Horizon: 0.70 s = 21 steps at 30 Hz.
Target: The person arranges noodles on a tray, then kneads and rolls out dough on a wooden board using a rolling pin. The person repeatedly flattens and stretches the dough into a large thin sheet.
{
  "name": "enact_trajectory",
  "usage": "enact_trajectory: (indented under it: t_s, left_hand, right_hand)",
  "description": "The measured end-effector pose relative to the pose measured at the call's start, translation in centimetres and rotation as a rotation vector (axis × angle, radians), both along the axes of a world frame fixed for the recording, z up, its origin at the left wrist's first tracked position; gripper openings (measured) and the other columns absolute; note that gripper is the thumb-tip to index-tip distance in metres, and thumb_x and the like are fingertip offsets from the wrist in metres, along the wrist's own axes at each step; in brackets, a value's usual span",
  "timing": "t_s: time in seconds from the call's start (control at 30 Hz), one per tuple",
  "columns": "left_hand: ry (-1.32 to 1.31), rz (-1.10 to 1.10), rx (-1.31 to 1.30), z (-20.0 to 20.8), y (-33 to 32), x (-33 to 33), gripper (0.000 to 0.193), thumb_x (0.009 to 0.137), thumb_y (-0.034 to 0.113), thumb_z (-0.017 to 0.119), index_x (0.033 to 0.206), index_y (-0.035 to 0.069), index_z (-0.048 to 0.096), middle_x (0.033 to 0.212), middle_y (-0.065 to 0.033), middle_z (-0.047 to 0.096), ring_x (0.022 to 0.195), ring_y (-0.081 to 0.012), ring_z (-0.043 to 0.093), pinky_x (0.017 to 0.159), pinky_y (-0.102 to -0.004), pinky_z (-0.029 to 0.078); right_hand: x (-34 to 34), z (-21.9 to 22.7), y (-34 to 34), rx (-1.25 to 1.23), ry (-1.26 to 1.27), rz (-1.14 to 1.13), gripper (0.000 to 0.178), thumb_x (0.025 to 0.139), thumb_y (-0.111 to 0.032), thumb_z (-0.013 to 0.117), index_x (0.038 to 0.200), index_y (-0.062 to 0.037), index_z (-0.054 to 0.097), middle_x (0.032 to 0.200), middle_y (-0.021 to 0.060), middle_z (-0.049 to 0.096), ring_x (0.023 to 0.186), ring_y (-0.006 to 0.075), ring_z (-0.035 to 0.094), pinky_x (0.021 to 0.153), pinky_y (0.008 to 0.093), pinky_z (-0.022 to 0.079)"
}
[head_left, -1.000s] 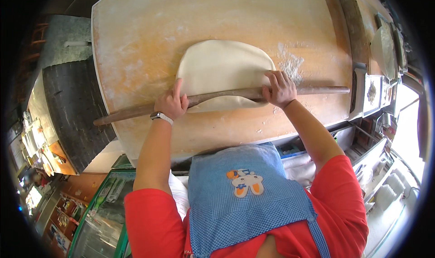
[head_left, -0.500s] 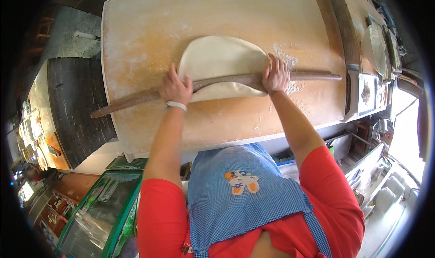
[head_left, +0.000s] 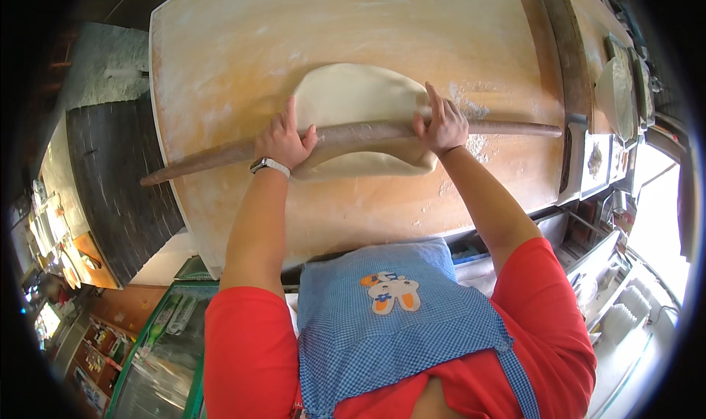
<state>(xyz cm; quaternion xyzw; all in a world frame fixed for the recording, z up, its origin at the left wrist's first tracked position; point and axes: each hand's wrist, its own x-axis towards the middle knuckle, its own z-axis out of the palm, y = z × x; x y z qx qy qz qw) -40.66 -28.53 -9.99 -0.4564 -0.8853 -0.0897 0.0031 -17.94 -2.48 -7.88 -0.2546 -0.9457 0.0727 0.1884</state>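
Observation:
A long brown wooden rolling pin (head_left: pixel 360 132) lies across a pale sheet of dough (head_left: pixel 351 89) on a floured wooden board. The dough is broad and rounded, and its near edge bulges up just below the pin. My left hand (head_left: pixel 283 139) grips the pin at the dough's left edge, index finger stretched forward. On the right side of the dough, my right hand (head_left: pixel 443 126) grips the pin too, its index finger pointing forward. Both palms and the undersides of the fingers are hidden.
The wooden board (head_left: pixel 353 224) has loose flour (head_left: pixel 476 145) right of the dough. A dark slatted surface (head_left: pixel 114 172) adjoins its left side. Trays (head_left: pixel 597 154) stand beyond the right edge. A green-framed glass case (head_left: pixel 165 345) is at the lower left.
The pin has slid slightly left at its left end and right at its right end appears shifted too. My index fingers have stretched forward, and the dough's near edge bulges more.

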Motion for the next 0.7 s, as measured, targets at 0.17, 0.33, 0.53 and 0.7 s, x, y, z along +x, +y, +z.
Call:
enact_trajectory:
  t_s: [0.17, 0.33, 0.53, 0.7]
  left_hand:
    - [-0.096, -0.217, 0.010, 1.1, 1.8, -3.1, 0.074, 0.083, 0.040, 0.062, 0.148, 0.012, 0.039, 0.082, -0.0147, 0.067, 0.066, -0.0332, 0.064, 0.056, -0.0466, 0.052]
    - [-0.059, -0.423, -0.002, 0.6, 2.6, -6.1, 0.073, 0.084, 0.037, 0.062, 0.149, 0.013, 0.039, 0.070, -0.0140, 0.065, 0.062, -0.0334, 0.063, 0.055, -0.0455, 0.052]
    - [0.112, -0.257, 0.055, 0.3, 4.2, -7.0, 0.064, 0.087, 0.041, 0.060, 0.138, 0.006, 0.048, 0.084, -0.0160, 0.064, 0.074, -0.0317, 0.064, 0.062, -0.0461, 0.052]
    - [0.060, 0.101, -0.024, 0.7, 4.6, 0.3, 0.067, 0.089, 0.050, 0.055, 0.137, 0.005, 0.048, 0.114, -0.0191, 0.057, 0.101, -0.0342, 0.059, 0.078, -0.0464, 0.049]
  right_hand:
    - [-1.8, -0.2, 0.8, 0.045, 0.041, 0.034, 0.062, 0.077, -0.034, 0.069, 0.132, -0.0106, 0.056, 0.095, 0.0094, 0.070, 0.086, 0.0270, 0.069, 0.073, 0.0375, 0.056]
    - [-3.6, -0.9, 1.7, 0.097, 0.067, 0.022, 0.052, 0.076, -0.036, 0.068, 0.123, -0.0127, 0.061, 0.086, 0.0080, 0.069, 0.078, 0.0264, 0.067, 0.066, 0.0373, 0.055]
    - [-5.6, -1.6, 2.2, 0.002, -0.021, -0.108, 0.029, 0.082, -0.037, 0.062, 0.100, -0.0140, 0.062, 0.084, 0.0074, 0.070, 0.077, 0.0281, 0.068, 0.071, 0.0409, 0.053]
    - [-3.9, 1.0, 0.1, -0.261, -0.333, -0.276, 0.030, 0.089, -0.040, 0.051, 0.100, -0.0138, 0.061, 0.094, 0.0131, 0.071, 0.089, 0.0335, 0.068, 0.081, 0.0458, 0.051]
